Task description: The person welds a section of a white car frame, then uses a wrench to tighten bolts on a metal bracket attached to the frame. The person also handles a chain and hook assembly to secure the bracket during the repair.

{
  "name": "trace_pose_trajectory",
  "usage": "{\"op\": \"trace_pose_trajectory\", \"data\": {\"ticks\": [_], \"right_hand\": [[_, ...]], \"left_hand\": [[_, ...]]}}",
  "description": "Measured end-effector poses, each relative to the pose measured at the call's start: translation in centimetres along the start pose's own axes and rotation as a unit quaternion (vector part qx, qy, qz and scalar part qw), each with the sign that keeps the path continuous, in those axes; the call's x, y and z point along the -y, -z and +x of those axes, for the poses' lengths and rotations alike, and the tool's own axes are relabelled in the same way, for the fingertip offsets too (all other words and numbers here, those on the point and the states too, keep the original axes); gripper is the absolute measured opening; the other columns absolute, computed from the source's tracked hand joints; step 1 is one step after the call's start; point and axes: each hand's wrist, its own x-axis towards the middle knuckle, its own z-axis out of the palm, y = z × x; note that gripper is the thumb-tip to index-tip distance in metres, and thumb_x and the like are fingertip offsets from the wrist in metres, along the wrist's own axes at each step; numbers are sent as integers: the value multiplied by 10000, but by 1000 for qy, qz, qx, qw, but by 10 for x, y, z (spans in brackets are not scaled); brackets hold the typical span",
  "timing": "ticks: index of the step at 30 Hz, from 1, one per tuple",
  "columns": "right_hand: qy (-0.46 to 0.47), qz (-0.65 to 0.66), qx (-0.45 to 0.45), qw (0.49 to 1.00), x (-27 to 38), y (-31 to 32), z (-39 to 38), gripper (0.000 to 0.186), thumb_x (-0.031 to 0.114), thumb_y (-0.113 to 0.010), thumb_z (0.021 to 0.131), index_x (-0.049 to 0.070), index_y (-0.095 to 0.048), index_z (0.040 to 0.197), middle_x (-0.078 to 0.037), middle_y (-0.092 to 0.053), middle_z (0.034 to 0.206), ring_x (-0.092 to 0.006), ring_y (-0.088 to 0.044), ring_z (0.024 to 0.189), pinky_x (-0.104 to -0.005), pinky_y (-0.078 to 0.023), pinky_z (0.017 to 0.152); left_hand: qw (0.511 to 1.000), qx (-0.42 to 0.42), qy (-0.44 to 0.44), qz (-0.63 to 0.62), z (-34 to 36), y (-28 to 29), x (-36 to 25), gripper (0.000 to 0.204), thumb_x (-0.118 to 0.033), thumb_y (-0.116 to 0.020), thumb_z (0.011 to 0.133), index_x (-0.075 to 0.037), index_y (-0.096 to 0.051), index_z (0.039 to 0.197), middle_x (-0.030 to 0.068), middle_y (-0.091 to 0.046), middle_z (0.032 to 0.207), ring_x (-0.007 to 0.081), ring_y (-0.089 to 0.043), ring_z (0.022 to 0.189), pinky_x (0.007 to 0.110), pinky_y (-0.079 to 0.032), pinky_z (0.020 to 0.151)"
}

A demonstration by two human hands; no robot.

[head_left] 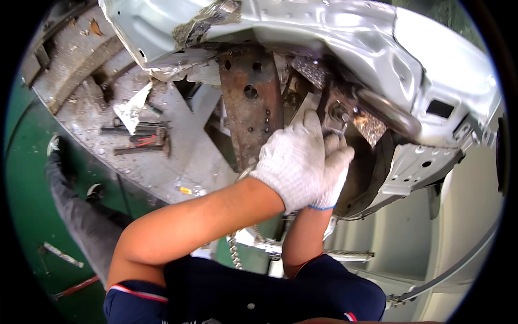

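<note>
Left hand point(295, 162) and right hand point(337, 159) overlap by rusty bracket point(241, 110), grips unclear.
Its long axis points toward the person; metal platform point(181, 148), green floor point(29, 200).

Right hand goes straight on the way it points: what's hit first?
Likely the round, bolt-like metal piece, just above the right hand in this view; depth is unclear, so contact order isn't certain.
</note>
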Motion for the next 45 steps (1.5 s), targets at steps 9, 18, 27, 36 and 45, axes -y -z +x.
{"op": "trace_pose_trajectory", "data": {"ticks": [9,18,27,36,45], "right_hand": [[-49,325,-15,944,-14,-15,-7,320,226,-508,1125,25,-554,1370,-68,-686,1212,-192,-664,1058,-354,-556,944],[-59,363,-40,929,-7,-15,-12,332,221,-536,1130,30,-554,1400,-86,-686,1240,-213,-670,1107,-373,-568,994],[-37,424,-75,902,-5,-12,-23,347,216,-564,1134,35,-555,1430,-105,-686,1268,-234,-676,1156,-391,-579,1045],[-15,170,-102,980,16,-16,-23,426,109,-713,967,-6,-569,1351,-215,-725,1111,-277,-723,1008,-407,-569,896],[30,228,-84,970,13,9,-11,510,232,-775,895,-26,-612,1305,-286,-705,1154,-495,-680,1125,-493,-567,949]], "left_hand": [[986,-54,-139,80,6,-5,24,825,-581,-771,889,129,-518,1223,264,-703,883,436,-745,798,509,-616,705],[995,-19,-97,28,19,5,22,735,-511,-791,871,90,-510,1187,277,-708,933,453,-745,805,517,-628,725],[997,61,-28,-33,18,8,3,723,-541,-708,959,91,-472,1221,357,-723,1062,544,-741,940,588,-616,840],[996,48,69,-5,12,-1,-7,503,-307,-698,1037,73,-573,1342,210,-717,1210,274,-685,1089,409,-535,987],[996,-38,50,-67,19,-21,-16,413,-275,-688,1049,97,-638,1221,161,-738,1087,180,-653,987,372,-544,901]]}}
